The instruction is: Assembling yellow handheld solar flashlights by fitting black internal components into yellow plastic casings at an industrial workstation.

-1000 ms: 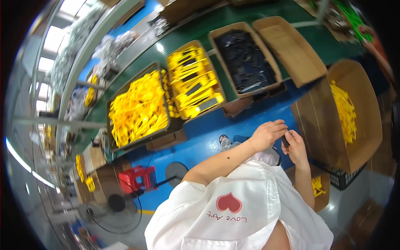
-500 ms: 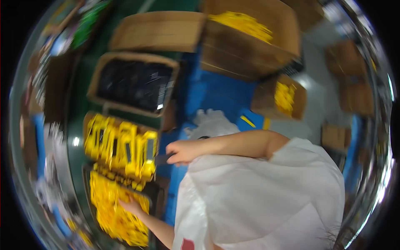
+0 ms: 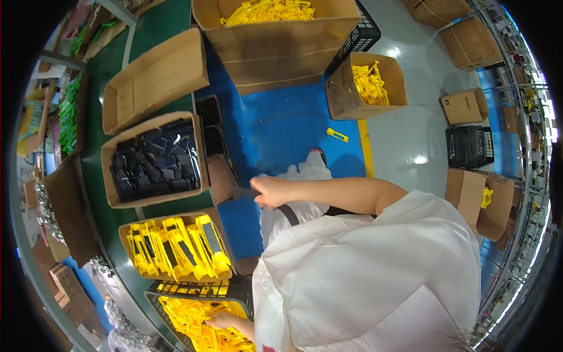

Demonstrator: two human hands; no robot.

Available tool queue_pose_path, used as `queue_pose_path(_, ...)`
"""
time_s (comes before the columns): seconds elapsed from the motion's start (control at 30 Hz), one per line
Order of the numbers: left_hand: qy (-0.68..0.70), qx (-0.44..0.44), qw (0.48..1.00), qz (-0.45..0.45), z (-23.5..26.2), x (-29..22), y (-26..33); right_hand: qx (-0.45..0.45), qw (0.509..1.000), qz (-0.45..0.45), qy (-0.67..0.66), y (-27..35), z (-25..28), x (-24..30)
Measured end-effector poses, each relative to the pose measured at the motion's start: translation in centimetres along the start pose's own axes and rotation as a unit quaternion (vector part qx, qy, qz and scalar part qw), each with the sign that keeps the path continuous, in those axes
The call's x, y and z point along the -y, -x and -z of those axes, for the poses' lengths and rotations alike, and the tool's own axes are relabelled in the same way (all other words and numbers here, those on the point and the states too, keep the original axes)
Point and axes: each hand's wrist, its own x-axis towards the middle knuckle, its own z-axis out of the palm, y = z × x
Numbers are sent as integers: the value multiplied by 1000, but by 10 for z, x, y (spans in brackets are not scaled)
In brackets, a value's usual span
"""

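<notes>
My right hand (image 3: 271, 192) is closed round a thin dark flat piece (image 3: 243, 192), which sticks out past the fingers toward the left. My left hand (image 3: 221, 320) reaches into a black crate (image 3: 247, 291) among loose yellow plastic frames (image 3: 187, 314). Its fingertips are lost among them, so I cannot tell whether it grips one. Beside the crate, a cardboard box (image 3: 124, 236) holds a row of yellow frames with dark pieces set in them (image 3: 179, 246). Farther up, another box (image 3: 107, 170) contains many loose dark flat pieces (image 3: 155, 158).
A shallow cardboard box (image 3: 149, 82) lies on the green bench (image 3: 97, 146). A large carton (image 3: 270, 56) and a smaller carton (image 3: 341, 91), both with yellow frames, stand on the floor. A single yellow frame (image 3: 337, 135) lies on the blue floor. Shelving runs along the right.
The view has shifted and become sharper. The right hand has drawn away from the box of assembled yellow frames, still with the dark piece. The left hand remains in the crate.
</notes>
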Motion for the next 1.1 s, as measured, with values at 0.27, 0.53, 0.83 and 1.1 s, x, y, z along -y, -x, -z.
queue_pose_path(0.27,296,57,936,-181,-30,-269,64,-24,969,-22,243,24,49,-45)
queue_pose_path(0.53,434,127,830,-327,74,-376,134,-115,952,-125,254,85,145,-142)
queue_pose_path(0.83,436,601,603,-290,16,-462,274,-276,910,-302,73,64,200,-289)
queue_pose_path(1.1,228,684,604,-339,-201,-389,342,-291,879,-378,-18,-21,164,-469)
